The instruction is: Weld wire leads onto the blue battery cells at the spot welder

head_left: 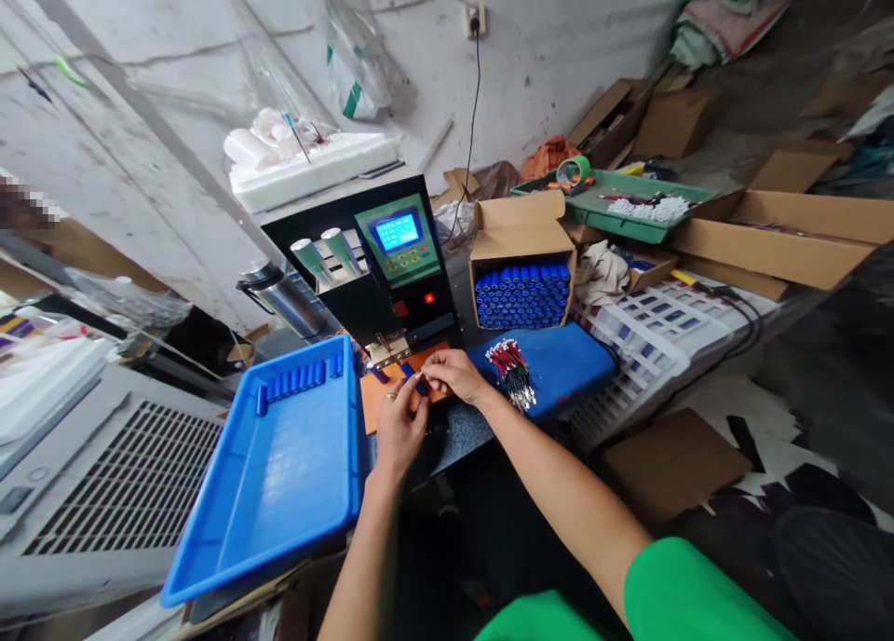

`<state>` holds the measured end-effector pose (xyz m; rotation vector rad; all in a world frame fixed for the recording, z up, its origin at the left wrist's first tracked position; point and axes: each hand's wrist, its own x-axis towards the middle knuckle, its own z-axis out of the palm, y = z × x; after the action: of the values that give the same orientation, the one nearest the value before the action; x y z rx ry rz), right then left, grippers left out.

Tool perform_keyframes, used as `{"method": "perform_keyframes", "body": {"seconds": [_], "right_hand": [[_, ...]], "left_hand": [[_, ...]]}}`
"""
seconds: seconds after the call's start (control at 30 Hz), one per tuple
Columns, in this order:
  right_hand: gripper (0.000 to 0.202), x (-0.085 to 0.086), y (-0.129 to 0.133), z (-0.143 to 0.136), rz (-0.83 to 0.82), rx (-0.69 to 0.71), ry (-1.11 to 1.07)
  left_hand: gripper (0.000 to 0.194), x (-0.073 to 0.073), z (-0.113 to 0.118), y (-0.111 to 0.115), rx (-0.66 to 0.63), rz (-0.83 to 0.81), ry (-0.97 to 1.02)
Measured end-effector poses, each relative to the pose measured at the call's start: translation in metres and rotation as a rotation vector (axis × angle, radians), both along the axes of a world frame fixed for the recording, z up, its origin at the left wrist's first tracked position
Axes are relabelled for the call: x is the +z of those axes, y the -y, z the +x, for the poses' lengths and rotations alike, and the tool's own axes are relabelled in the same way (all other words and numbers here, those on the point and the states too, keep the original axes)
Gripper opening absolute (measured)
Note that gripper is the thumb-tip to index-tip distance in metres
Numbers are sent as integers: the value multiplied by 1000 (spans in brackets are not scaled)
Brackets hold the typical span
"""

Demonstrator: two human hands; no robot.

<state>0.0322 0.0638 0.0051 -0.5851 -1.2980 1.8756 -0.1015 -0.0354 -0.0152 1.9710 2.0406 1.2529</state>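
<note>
The left hand (pixel 401 424) and right hand (pixel 457 375) meet, fingers (pixel 439 371) narrowed, exact grip unclear, beside a blue cell (pixel 407 370) slanting lengthwise toward the black machine (pixel 415 300).

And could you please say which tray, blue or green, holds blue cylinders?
The blue tray beside the left hand; the green tray holds a tape roll instead.

**Cramped in the middle, roomy lower left**

Loads of room over the blue tray (pixel 279 483); just mind its rim and the row of blue cells (pixel 297 380) up top. Centre's tight: black machine (pixel 349 310) right above the left hand (pixel 401 424) and right hand (pixel 453 373). Right of centre, the wire bundle (pixel 512 371) blocks low passes, cardboard box (pixel 521 239) behind, but the blue pad (pixel 574 361) has bare space at its right end.
</note>
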Motion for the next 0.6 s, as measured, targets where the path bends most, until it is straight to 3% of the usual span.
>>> {"method": "perform_keyframes", "body": {"seconds": [0.37,0.6], "right_hand": [[23,-2,-1,-3,-31,-39,2],[26,1,-1,-3,-54,-49,6]], "left_hand": [[34,4,6,4,53,56,75],[33,8,15,7,242,91,283]]}}
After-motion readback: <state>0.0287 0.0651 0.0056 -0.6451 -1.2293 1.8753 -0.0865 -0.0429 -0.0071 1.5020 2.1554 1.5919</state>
